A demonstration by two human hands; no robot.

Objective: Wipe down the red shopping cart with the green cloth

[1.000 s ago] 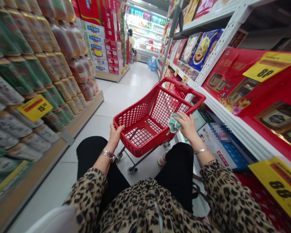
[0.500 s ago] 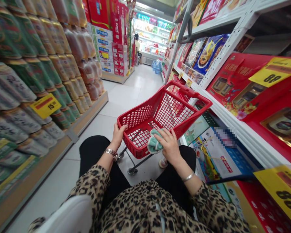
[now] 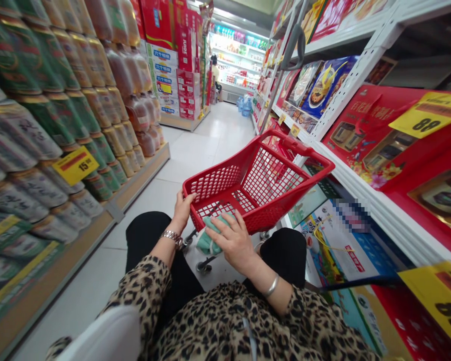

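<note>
Head view: a red cart (image 3: 244, 201) stands on the floor (image 3: 150, 193), just in front of the knees (image 3: 146, 233). The left hand (image 3: 182, 209) grips the cart's near corner. The right hand (image 3: 235, 240) holds a green cloth (image 3: 207, 242) by the near end; it seems to touch the cart, but the fingers hide that spot. Cans (image 3: 73, 108) are piled on the left. Red boxes (image 3: 378, 110) sit on the right shelf (image 3: 383, 203).

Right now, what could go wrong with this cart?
The red shopping cart stands on casters, with the left grip at one corner; pressure could roll it.
The green cloth under the right grip might snag on the lattice.
The handle, angled toward the white shelf, might bump it.
</note>
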